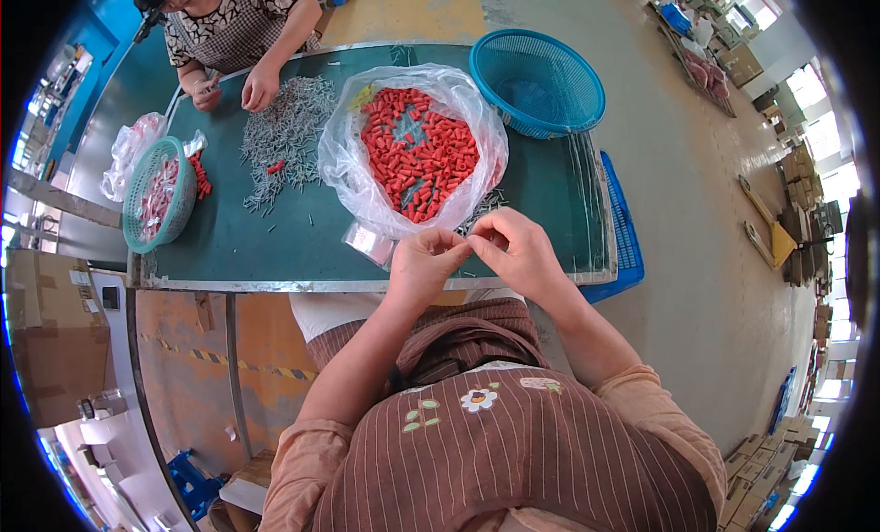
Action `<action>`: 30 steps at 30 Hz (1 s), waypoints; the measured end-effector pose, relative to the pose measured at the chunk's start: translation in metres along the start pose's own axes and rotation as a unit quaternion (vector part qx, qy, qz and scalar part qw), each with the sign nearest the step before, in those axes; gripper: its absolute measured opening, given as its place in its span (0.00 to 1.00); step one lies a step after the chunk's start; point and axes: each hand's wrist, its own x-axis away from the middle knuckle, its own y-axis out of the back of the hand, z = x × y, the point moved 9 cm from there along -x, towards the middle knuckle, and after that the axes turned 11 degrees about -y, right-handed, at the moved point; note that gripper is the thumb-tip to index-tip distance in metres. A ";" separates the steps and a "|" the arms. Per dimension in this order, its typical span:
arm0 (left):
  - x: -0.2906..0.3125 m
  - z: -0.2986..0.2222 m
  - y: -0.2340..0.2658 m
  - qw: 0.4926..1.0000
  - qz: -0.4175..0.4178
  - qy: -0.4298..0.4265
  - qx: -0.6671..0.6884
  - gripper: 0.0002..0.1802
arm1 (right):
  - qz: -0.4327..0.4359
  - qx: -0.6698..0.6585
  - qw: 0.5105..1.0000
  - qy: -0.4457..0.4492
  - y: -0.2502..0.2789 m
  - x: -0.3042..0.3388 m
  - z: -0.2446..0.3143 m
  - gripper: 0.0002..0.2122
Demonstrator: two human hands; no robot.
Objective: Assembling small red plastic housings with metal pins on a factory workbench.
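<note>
My left hand [423,265] and my right hand [519,253] meet fingertip to fingertip above the near edge of the green table [293,257]. Both are closed in a pinch; whatever lies between the fingertips is hidden or too small to make out. Just beyond them stands an open clear plastic bag [341,156] full of small red plastic caps [445,156], with some grey pieces among them. Partly behind my right hand lie a few small grey metal pins [490,202]. A small clear packet [369,243] rests beside my left hand.
A large heap of grey pins [291,120] lies left of the bag. Across the table, a co-worker's hands [260,87] work at that heap. A blue basket [536,83] stands at the far right corner, a green basket [183,197] with red pieces at the left. A blue crate [623,225] sits beyond the right edge.
</note>
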 end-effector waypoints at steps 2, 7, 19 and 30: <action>0.002 -0.010 -0.001 0.996 -0.007 -0.050 -0.080 0.09 | 0.052 -0.032 0.994 -0.088 -0.011 0.001 -0.019 0.08; 0.006 -0.013 -0.006 0.990 0.000 -0.074 -0.118 0.09 | 0.111 -0.070 0.983 -0.130 -0.020 0.002 -0.037 0.08; 0.023 0.038 -0.004 1.000 -0.005 0.020 0.017 0.08 | 0.140 -0.075 0.977 -0.144 -0.039 0.030 -0.057 0.08; 0.044 0.049 0.004 0.999 0.020 -0.024 -0.038 0.06 | 0.077 0.090 0.990 -0.081 -0.029 0.028 -0.092 0.09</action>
